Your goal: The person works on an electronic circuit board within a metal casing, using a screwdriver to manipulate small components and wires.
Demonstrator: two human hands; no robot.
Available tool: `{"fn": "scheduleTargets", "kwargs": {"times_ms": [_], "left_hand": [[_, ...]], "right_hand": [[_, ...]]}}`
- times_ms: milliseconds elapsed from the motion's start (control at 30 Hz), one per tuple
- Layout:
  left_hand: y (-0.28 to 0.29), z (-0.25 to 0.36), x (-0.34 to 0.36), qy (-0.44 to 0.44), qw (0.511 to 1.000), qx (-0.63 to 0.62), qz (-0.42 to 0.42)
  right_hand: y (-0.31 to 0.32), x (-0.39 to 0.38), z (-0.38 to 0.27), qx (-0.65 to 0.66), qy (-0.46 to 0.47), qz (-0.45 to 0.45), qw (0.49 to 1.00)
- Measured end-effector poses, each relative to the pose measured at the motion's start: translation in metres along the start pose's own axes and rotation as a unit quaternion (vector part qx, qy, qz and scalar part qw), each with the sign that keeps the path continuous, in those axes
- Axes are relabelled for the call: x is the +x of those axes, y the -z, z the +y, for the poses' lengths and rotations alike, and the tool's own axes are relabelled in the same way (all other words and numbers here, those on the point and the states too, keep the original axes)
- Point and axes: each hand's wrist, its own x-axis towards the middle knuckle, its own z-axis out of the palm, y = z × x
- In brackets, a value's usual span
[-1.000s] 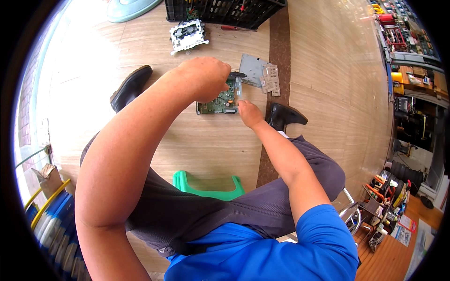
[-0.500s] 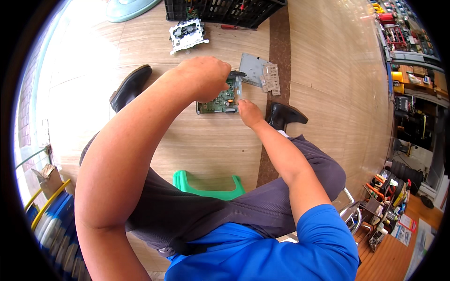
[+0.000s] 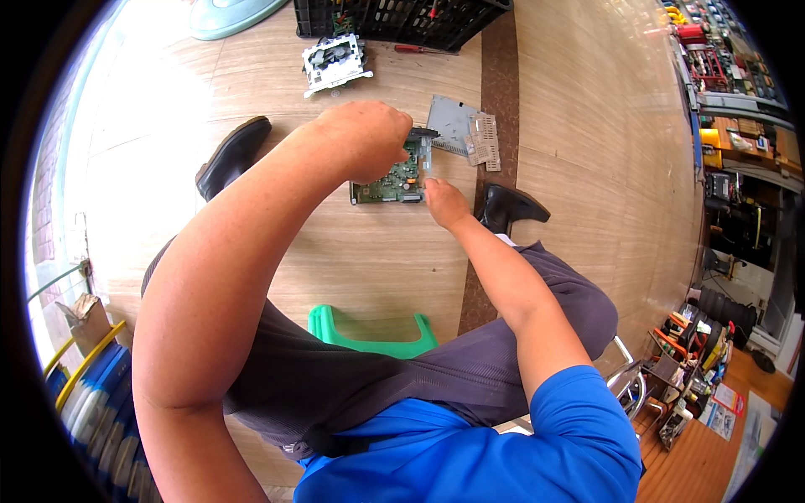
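Observation:
Between my boots, an opened electronic unit (image 3: 387, 189) lies on the floor, its green circuit board showing inside a metal frame. My left hand (image 3: 369, 138) is closed above the board's far left part. Its curled fingers point down and hide that part of the board, along with whatever they hold. My right hand (image 3: 447, 202) pinches the unit's right edge near its close corner. Just past the unit's far right corner lie a flat grey metal cover (image 3: 453, 122) and a perforated metal plate (image 3: 484, 141), partly overlapping.
A white-and-black disc-drive-like mechanism (image 3: 334, 64) sits farther off, left of a red-handled screwdriver (image 3: 411, 49). Behind stands a black plastic crate (image 3: 402, 23). A green plastic stool (image 3: 373, 342) is under me. Shelves and a wooden bench (image 3: 671, 457) with tools line the right.

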Motion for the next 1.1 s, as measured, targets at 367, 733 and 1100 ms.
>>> {"fn": "scheduleTargets", "kwargs": {"times_ms": [367,733,1100], "left_hand": [[0.0007,0.0026,0.0004,0.013,1.0,0.009,-0.002],[0.0004,0.0022,-0.0005,0.008,1.0,-0.007,-0.003],[-0.0021,0.0007,0.0006,0.008,1.0,-0.013,0.002]], "right_hand": [[-0.001,0.0014,0.0031,0.011,-0.017,-0.017,1.0],[-0.0043,0.0011,0.0067,0.022,0.004,0.012,1.0],[-0.0013,0.0029,0.0012,0.016,-0.016,-0.007,1.0]]}}
